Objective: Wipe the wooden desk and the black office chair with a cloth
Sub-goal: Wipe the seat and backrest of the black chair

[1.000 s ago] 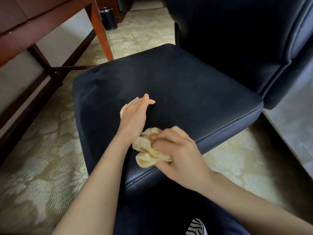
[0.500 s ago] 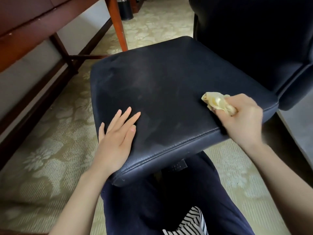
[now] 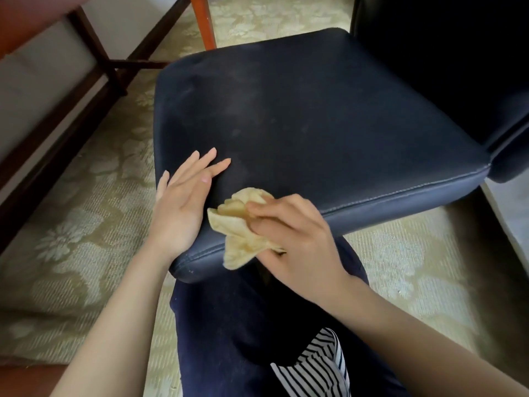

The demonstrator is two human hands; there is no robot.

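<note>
The black office chair (image 3: 315, 110) fills the middle of the view, its padded seat facing me and its backrest at the upper right. My left hand (image 3: 183, 199) rests flat on the seat's near left corner, fingers straight. My right hand (image 3: 289, 230) grips a crumpled yellow cloth (image 3: 237, 233) against the seat's front edge, just right of the left hand. The wooden desk (image 3: 43, 21) shows only as its underside and legs at the upper left.
A reddish desk leg (image 3: 203, 21) stands just behind the seat's far left corner, with dark crossbars (image 3: 94, 61) low at the left. Patterned beige carpet (image 3: 71, 239) covers the floor. My dark trousers (image 3: 243, 325) are under the seat's front edge.
My right hand has swept the cloth from the seat's right front edge leftward to beside the left hand. The left hand stays flat on the near left corner.
</note>
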